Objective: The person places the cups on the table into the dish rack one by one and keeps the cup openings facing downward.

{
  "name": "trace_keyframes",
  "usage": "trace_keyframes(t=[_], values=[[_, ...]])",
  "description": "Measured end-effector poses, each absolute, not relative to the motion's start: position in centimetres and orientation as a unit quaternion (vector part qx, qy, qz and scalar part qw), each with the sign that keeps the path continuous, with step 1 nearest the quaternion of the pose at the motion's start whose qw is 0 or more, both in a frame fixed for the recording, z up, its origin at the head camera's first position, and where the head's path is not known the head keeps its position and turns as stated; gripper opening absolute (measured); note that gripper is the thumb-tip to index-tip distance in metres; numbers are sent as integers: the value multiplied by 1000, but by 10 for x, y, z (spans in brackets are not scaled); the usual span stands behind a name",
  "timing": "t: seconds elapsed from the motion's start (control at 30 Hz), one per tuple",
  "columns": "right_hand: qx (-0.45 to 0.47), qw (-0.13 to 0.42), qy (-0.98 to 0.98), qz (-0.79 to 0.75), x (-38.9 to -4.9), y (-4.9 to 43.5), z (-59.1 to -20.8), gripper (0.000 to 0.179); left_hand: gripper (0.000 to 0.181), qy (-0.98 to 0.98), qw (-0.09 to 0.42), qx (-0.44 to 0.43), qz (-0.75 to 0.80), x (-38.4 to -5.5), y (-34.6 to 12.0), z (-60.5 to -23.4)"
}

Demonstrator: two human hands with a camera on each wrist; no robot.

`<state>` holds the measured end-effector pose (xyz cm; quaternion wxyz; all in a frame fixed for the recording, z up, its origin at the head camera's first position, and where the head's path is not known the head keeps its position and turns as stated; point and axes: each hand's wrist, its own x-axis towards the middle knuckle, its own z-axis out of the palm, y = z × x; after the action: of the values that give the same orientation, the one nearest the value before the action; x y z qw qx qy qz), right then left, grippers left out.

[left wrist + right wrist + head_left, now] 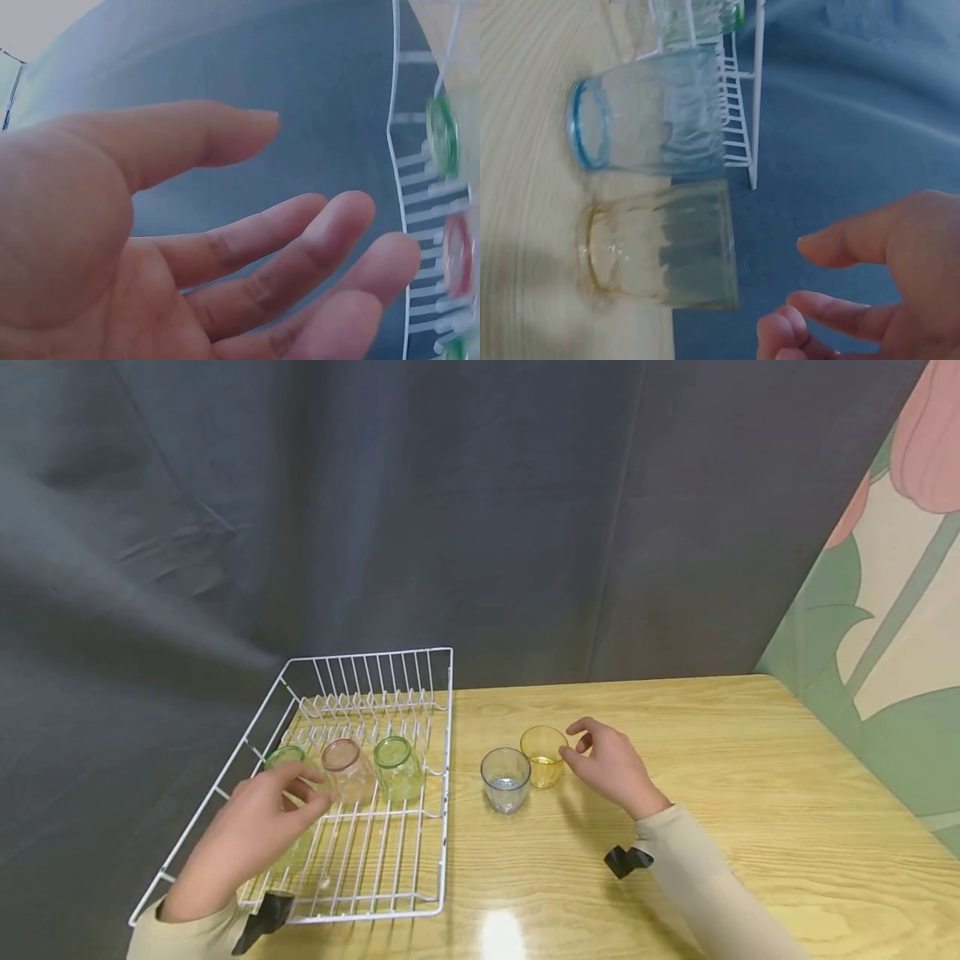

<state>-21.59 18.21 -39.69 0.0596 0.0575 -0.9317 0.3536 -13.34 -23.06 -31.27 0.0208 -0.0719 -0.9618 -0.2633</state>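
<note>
My left hand [258,818] hovers over the front left of the white wire dish rack [442,860], fingers loosely bent and holding nothing. Close beyond its fingertips, a green glass [285,756] is partly hidden behind the hand. Beside it in the rack stand a pink glass [349,772] and another green glass [399,770]. My right hand [611,768] is just right of a yellow glass [546,756] on the table, its fingers relaxed with a gap between thumb and fingertips. A bluish clear glass [506,781] stands upright to the left of the yellow one.
The wooden table [720,735] extends to the right, up to a wall covering with large flowers [892,635]. A dark grey curtain [525,527] hangs behind the table and along the left side. Plate slots [375,702] line the back of the rack.
</note>
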Motion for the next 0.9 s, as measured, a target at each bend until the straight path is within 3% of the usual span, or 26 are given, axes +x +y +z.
trace_keyframes(t=[0.5, 0.9], values=[[-1, 8, -944, 330, -239, 194, -422, 55, 21, -940, -14, -124, -317, -140, -167, -331], [4, -39, -928, 371, -243, 190, -433, 46, 21, -932, -23, -150, -329, -142, -146, -333]])
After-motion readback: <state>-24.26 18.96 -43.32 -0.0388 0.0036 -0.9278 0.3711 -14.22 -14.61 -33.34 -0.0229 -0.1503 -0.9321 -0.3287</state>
